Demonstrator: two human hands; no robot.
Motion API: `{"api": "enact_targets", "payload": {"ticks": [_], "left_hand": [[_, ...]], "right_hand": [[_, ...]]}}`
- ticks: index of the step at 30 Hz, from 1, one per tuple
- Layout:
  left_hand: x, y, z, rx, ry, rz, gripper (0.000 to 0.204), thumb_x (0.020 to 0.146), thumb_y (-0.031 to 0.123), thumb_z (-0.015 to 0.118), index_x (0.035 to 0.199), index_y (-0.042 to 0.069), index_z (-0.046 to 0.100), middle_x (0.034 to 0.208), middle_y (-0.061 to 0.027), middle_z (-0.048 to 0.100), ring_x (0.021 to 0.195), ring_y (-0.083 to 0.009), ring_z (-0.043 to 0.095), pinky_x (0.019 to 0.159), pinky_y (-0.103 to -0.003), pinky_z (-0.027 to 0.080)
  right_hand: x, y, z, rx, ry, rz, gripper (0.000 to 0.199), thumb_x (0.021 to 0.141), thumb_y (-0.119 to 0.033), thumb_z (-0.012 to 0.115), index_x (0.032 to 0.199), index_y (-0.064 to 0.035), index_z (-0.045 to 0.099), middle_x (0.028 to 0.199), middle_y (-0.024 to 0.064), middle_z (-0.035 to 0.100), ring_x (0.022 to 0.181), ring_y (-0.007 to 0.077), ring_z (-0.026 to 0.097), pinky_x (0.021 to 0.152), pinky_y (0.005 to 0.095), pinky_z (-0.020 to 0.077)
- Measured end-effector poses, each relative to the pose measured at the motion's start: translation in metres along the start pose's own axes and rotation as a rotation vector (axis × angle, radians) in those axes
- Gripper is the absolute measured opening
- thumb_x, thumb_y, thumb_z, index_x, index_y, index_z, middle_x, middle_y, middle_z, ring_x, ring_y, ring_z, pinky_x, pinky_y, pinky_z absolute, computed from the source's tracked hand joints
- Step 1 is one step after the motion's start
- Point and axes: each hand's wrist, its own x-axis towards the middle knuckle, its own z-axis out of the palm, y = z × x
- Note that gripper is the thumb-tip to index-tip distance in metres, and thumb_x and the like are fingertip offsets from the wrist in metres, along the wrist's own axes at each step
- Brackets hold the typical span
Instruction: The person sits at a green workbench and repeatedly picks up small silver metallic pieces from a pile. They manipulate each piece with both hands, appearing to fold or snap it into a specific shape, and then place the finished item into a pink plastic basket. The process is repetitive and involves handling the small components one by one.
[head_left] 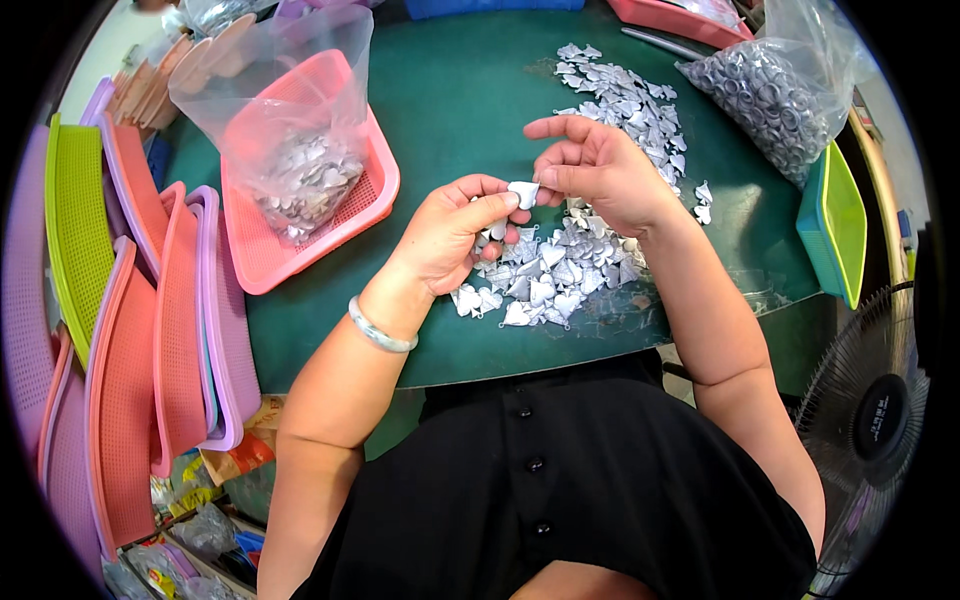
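While the left hand pinches a silvery heart-shaped piece over a green table, short of its front edge, the right hand meets the piece, grip unclear; bare tabletop separates a pink basket from the far pile.

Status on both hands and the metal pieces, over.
Left hand pinching a silver heart-shaped metal charm. Right hand close at its edge. Loose silver charms crowd the green tabletop beneath.
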Motion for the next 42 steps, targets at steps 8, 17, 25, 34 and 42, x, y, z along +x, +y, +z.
{"api": "enact_targets", "payload": {"ticks": [8,17,25,34,42], "left_hand": [[0.000,0.000,0.000,0.013,0.046,0.035,0.009,0.085,0.011,0.059,0.092,0.005,0.057,0.079,-0.0055,0.061,0.063,-0.0093,0.055,0.045,-0.017,0.037],[0.001,0.000,-0.001,-0.007,0.080,0.059,0.011,0.085,0.015,0.061,0.090,0.005,0.057,0.074,-0.0029,0.058,0.060,-0.0084,0.052,0.045,-0.018,0.035],[0.002,-0.002,-0.001,0.048,0.095,0.140,0.011,0.085,0.015,0.062,0.090,0.005,0.059,0.074,-0.0007,0.057,0.060,-0.0067,0.051,0.046,-0.017,0.035],[-0.001,-0.005,0.004,0.187,0.137,0.237,0.013,0.083,0.017,0.065,0.087,0.005,0.063,0.071,0.0017,0.056,0.059,-0.0038,0.050,0.048,-0.015,0.038],[0.003,-0.005,0.002,0.027,0.167,0.232,0.014,0.085,0.014,0.061,0.094,0.004,0.062,0.075,0.0001,0.058,0.059,-0.0047,0.049,0.046,-0.016,0.036]], "right_hand": [[-0.001,0.000,0.002,-0.025,-0.011,-0.001,0.041,0.081,0.001,0.060,0.118,0.0041,0.045,0.081,0.0050,0.060,0.071,0.0118,0.060,0.066,0.0244,0.0496],[-0.002,0.002,0.008,-0.053,-0.067,0.029,0.043,0.077,0.003,0.061,0.117,0.0044,0.046,0.082,0.0043,0.059,0.071,0.0105,0.059,0.066,0.0227,0.0493],[-0.004,0.005,0.016,-0.054,-0.056,-0.031,0.040,0.078,0.002,0.059,0.116,0.0038,0.048,0.081,0.0030,0.058,0.070,0.0089,0.057,0.065,0.0218,0.0480],[-0.003,0.008,0.021,-0.150,0.009,-0.053,0.037,0.080,0.000,0.059,0.116,0.0019,0.048,0.080,0.0013,0.058,0.068,0.0067,0.055,0.063,0.0206,0.0467],[-0.006,0.011,0.028,-0.149,0.047,-0.212,0.047,0.077,0.007,0.053,0.123,0.0024,0.041,0.083,0.0030,0.053,0.073,0.0071,0.053,0.067,0.0194,0.0445]]}}
